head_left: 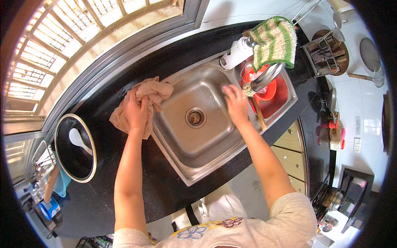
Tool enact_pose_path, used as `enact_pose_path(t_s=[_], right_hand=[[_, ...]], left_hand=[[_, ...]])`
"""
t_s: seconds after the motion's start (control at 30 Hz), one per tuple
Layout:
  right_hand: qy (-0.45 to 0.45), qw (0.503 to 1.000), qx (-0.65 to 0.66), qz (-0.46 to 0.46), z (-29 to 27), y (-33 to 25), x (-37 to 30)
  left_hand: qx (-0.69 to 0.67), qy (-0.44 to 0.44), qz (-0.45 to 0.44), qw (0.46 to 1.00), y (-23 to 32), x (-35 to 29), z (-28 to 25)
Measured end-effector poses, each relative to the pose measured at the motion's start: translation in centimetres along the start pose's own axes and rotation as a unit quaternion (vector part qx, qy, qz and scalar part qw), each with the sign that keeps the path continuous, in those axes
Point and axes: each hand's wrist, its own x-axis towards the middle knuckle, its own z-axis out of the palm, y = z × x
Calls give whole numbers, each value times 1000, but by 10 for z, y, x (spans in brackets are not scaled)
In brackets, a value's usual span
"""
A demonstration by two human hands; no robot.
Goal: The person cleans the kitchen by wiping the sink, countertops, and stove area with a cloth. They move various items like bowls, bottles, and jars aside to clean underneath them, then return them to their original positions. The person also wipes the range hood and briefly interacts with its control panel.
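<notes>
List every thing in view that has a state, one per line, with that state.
left hand: closed on the beige cloth
beige cloth: crumpled, lying on the black counter at the sink's left rim
right hand: open, holding nothing, over the steel sink
steel sink: main basin empty, drain uncovered
faucet: no water seen running
striped green cloth: draped over the faucet
red bowl: sitting in the side basin
dark pan: on the counter, white spoon inside

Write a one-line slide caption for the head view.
Left hand presses a tan cloth on the counter; right hand reaches into the steel sink.
</notes>
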Motion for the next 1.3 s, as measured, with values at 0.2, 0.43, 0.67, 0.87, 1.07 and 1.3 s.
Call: enact_pose_path(t_s=[0.2,0.43,0.67,0.87,1.07,1.3], right_hand=[[-236,956,-174,-9,76,9,-89],[-309,948,-30,73,57,-59,-41],[-100,952,246,-151,40,-200,84],[-81,967,221,-96,34,-193,117],[159,987,1,-26,-27,-113,197],[-22,938,-36,344,48,-43,280]], left_hand=[[3,-2,-4,1000,10,-1,2],[16,21,13,1000,5,0,0],[30,-6,57,998,5,-10,-17],[96,-66,29,993,10,-49,-40],[-52,-33,159,985,86,60,53],[74,-191,280,938,118,130,182]])
